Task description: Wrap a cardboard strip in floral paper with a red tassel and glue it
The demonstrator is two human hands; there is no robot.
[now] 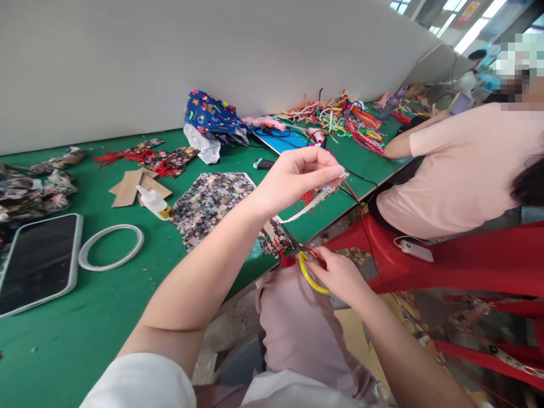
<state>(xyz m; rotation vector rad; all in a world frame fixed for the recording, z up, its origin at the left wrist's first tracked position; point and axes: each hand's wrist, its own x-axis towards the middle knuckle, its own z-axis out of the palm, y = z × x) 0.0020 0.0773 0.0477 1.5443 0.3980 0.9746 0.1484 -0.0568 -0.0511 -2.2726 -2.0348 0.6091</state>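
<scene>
The left hand (297, 173) is raised over the edge of the green worktop (106, 317), its fingertips pinched on the upper end of a pale strip (308, 207) fringed with red threads. The strip hangs down and leftward from that hand. Below it, off the worktop's edge, the right hand (340, 275) grips yellow-handled scissors (308, 269), whose blades point up-left toward the strip's lower end beside a red tassel (285, 259). No writing can be read on any of these things.
</scene>
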